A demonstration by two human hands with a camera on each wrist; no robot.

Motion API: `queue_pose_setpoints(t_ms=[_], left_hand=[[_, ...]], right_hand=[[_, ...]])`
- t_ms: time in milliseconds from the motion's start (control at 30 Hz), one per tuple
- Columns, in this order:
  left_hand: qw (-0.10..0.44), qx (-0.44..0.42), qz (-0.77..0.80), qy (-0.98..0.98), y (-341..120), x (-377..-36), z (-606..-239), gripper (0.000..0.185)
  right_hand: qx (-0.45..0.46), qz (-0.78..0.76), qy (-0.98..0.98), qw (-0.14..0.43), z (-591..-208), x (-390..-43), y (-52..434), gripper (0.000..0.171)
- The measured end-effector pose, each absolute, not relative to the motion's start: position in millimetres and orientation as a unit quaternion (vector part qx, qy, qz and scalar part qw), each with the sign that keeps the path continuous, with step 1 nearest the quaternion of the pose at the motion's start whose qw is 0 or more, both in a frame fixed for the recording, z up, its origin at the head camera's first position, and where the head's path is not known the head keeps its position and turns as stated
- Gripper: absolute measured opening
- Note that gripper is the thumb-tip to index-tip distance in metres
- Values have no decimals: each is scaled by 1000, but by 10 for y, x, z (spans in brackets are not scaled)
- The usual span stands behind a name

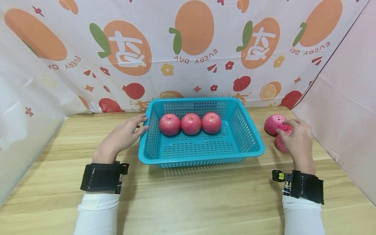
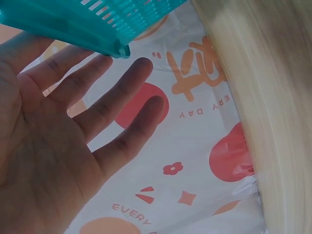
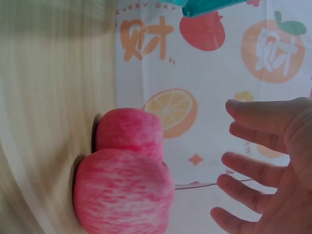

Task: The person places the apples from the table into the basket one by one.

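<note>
My left hand (image 1: 124, 133) is at the left rim of a blue-green plastic basket (image 1: 202, 159), its fingertips touching the edge. In the left wrist view the fingers (image 2: 109, 105) are spread and nearly straight under the basket's rim (image 2: 58, 36). Three red apples (image 1: 191, 124) sit in a row inside the basket, toward its back. My right hand (image 1: 299, 140) hovers over two more apples on the table at the right, the farther apple (image 1: 271, 124) and the nearer apple (image 1: 280, 143). In the right wrist view its loosely bent fingers (image 3: 253, 170) hold nothing, apart from the streaked apples (image 3: 124, 190).
The basket stands mid-table on a light wooden table (image 1: 199, 199). A white fruit-printed cloth (image 1: 164, 39) hangs along the back edge, and pale sheeting (image 1: 349, 107) borders the right side. Black straps (image 1: 101, 177) with small cameras wrap both wrists.
</note>
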State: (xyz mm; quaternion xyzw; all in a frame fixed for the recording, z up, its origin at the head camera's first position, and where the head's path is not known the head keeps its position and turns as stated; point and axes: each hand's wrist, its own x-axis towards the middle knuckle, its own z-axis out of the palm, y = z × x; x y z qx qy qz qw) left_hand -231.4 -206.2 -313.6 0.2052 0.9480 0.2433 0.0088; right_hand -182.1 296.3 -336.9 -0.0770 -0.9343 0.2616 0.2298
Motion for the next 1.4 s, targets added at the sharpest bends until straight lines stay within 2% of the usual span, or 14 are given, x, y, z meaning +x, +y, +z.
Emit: queue_pose_setpoints(t_ms=[167, 400, 500, 833, 1100, 1400], left_hand=[[15, 203, 242, 949, -2047, -2319, -3134, 56], [19, 197, 248, 948, -2032, -2331, -3128, 56], [19, 196, 248, 949, -2026, -2334, -3127, 57], [22, 194, 244, 950, -2026, -2332, -3127, 57], [25, 192, 244, 950, -2022, -2330, -3124, 57], [26, 183, 243, 952, -2037, -2302, -3109, 56]], right_hand=[[-101, 258, -938, 210, -3409, -1812, 3033, 45], [-154, 258, -946, 124, -3408, -1829, 3105, 65], [-171, 258, -945, 107, -3411, -1829, 3121, 69], [-174, 275, -941, 97, -3479, -1823, 3142, 71], [-181, 274, -943, 60, -3543, -1837, 3137, 75], [-184, 278, -941, 54, -3591, -1871, 3131, 73]])
